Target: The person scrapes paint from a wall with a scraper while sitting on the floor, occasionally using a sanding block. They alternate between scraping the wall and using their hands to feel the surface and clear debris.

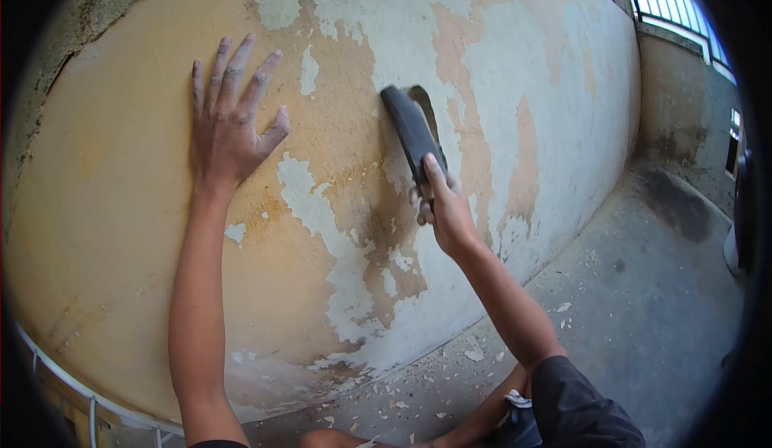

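Scraper (412, 130): dark blade laid against the wall's upper middle, at the edge of a bare white patch.
Right hand (444, 205): closed around the scraper's handle.
Left hand (232, 118): fingers spread, palm flat on the wall, well left of the blade.
Wall (121, 231): ochre paint, peeled to white in broad patches.
Floor (643, 287): grey concrete, with paint flakes (474, 355) along the wall's foot.

Dark scraper (410, 130), tilted, blade on peeling wall (121, 207)
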Available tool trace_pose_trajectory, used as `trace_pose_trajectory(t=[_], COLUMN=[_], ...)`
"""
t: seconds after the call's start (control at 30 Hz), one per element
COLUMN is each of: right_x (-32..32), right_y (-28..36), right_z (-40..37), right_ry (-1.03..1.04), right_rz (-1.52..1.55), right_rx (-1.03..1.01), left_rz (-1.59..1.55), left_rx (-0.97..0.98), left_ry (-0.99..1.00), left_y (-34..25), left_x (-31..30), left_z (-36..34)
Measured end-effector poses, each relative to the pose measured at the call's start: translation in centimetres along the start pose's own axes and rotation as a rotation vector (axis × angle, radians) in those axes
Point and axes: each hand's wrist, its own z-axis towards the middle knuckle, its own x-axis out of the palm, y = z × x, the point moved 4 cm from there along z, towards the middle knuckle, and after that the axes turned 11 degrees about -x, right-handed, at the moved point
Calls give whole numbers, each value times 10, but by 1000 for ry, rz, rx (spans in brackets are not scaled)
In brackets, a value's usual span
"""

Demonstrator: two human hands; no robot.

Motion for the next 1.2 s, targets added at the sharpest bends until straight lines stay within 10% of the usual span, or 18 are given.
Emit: trace_pose_trajectory(t=[0.97, 1.2], right_x=[18, -15], right_y=[14, -63], right_z=[10, -94], right_ry=[-99, -97], right_rz=[-273, -223], right_rx=[-247, 68], left_rz=[-19, -11], left_rx=[-26, -34], left_ry=[-27, -25], left_y=[2, 4], left_x=[0, 2], left_z=[-1, -2])
